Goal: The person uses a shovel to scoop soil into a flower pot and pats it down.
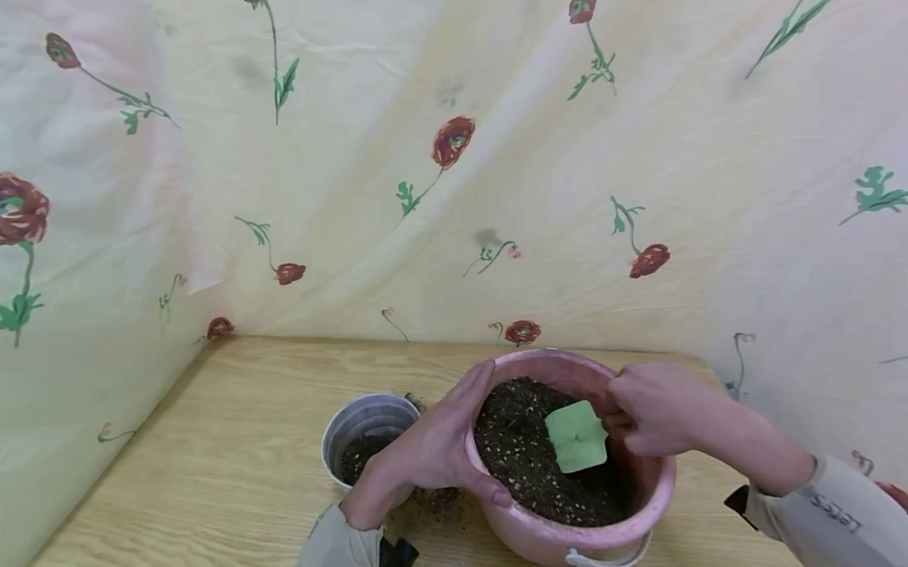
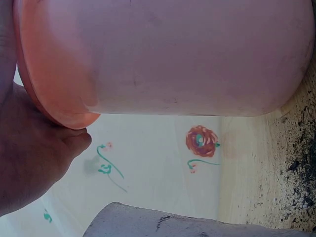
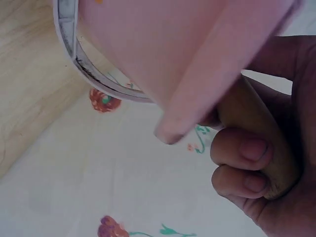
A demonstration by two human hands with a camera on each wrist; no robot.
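Fingers of the left hand (image 1: 439, 449), in the head view, spread wide along the pink bucket's (image 1: 519, 538) left rim; the right hand (image 1: 663, 410) is curled at its right rim. Inside the bucket, the green trowel's (image 1: 577, 438) blade lies over dark soil (image 1: 514, 457). Left wrist: a fingertip touches the bucket's rim. Right wrist: fingers wrap closed round the tan handle (image 3: 259, 118) beside the bucket's rim.

We seem to be at a potting corner, room type unclear: floral fabric (image 1: 344, 154) backs a wood-grain tabletop (image 1: 205, 476), where a pink bucket (image 1: 526, 541) and grey pot (image 1: 372, 413) hold dark soil (image 1: 516, 448).
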